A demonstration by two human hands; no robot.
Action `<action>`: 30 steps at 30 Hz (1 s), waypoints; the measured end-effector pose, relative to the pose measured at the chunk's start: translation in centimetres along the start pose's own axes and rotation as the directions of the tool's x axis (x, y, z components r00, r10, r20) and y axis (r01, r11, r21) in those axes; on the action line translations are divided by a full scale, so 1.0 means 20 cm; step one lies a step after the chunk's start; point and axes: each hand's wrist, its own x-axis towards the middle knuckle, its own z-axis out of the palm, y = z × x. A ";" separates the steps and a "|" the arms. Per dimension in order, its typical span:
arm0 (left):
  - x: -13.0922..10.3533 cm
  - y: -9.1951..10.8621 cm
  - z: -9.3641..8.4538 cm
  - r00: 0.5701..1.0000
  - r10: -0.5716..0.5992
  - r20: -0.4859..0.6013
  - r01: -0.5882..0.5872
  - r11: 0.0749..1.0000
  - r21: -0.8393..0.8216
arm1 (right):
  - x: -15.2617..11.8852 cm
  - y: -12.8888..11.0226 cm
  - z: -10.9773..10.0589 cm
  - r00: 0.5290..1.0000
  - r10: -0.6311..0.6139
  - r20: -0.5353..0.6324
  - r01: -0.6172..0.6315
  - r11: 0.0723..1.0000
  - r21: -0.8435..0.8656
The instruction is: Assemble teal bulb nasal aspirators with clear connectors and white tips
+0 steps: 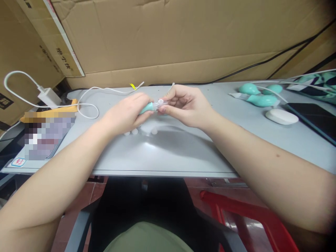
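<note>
Nearest the camera, two bare forearms reach out over a grey table (170, 157), which is backed by big cardboard boxes (162, 35). At the far middle of the table, the left hand (126, 113) is closed around a teal rubber bulb (146, 108), while the right hand (185, 105) pinches a clear plastic piece (160, 103) fitted at the bulb's tip, thumb below and fingers above. The bulb looks light and soft, likely to squash if gripped hard, so its belly seems the best place to hold; the clear piece looks stiff and small, best taken by its sides. To the far right lie three more teal bulbs (258, 94), a white oval mouse (281, 116) and a dark tablet (312, 117). To the far left sits one white charger (48, 96) with its looping cable. Three small white caps (135, 131) rest just near the hands.
</note>
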 end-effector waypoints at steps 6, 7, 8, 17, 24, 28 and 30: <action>-0.01 0.00 0.01 1.000 -0.024 -0.007 0.024 1.000 0.013 | 0.00 -0.01 0.01 0.999 -0.041 -0.013 0.040 0.999 -0.023; -0.01 0.00 0.01 1.000 -0.025 0.002 0.025 1.000 0.017 | 0.00 -0.01 0.01 0.999 -0.039 -0.009 0.039 0.999 -0.028; -0.01 0.00 0.02 1.000 -0.027 0.010 0.026 0.999 0.020 | 0.00 -0.01 0.00 0.999 -0.038 -0.001 0.038 0.999 -0.037; -0.01 0.03 0.02 0.998 -0.028 -0.056 0.028 1.000 -0.005 | -0.02 -0.02 0.02 0.991 -0.132 -0.030 0.126 0.980 -0.153; -0.01 0.01 0.03 0.998 0.055 -0.028 -0.055 0.998 -0.002 | -0.02 -0.01 0.02 0.998 -0.052 0.040 0.055 0.995 -0.087; 0.01 0.02 0.03 0.990 0.035 -0.139 -0.036 0.999 -0.006 | 0.00 -0.03 0.04 0.998 -0.066 -0.002 0.066 0.998 -0.021; 0.02 0.01 0.01 0.983 0.000 -0.182 -0.001 1.000 -0.004 | 0.00 -0.04 0.04 0.999 -0.042 -0.020 0.041 0.999 -0.031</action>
